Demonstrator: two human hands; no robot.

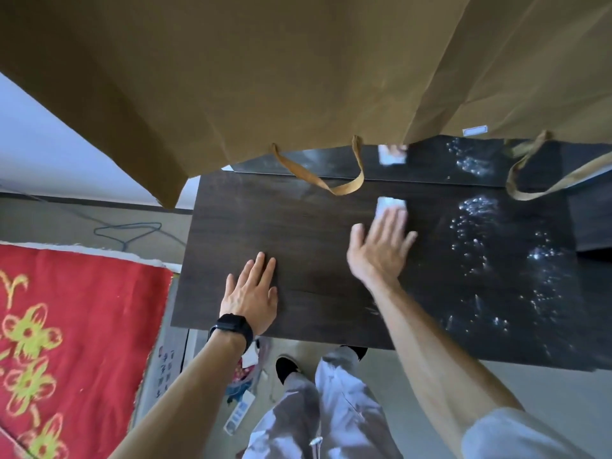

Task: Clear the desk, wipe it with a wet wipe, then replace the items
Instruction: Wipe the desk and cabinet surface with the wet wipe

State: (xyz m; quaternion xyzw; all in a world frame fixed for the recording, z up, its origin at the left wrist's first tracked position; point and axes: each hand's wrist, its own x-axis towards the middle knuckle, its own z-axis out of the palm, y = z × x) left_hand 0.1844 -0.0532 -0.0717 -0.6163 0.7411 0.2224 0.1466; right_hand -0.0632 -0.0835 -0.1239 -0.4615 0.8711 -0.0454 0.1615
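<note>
A dark wooden desk [298, 233] fills the middle of the view, its top bare. My right hand [381, 250] lies flat, fingers spread, pressing a white wet wipe [390, 204] onto the desk near the back; the hand looks motion-blurred. Wet shiny streaks and droplets [496, 253] cover the desk's right part. My left hand [251, 293], with a black watch on the wrist, rests flat and open on the desk's front left part, holding nothing.
A large brown paper bag [265, 67] with ribbon handles [331, 183] hangs across the top of the view and hides the back. A red flowered blanket [66, 342] lies at the left. Small items [241, 385] lie on the floor by my feet.
</note>
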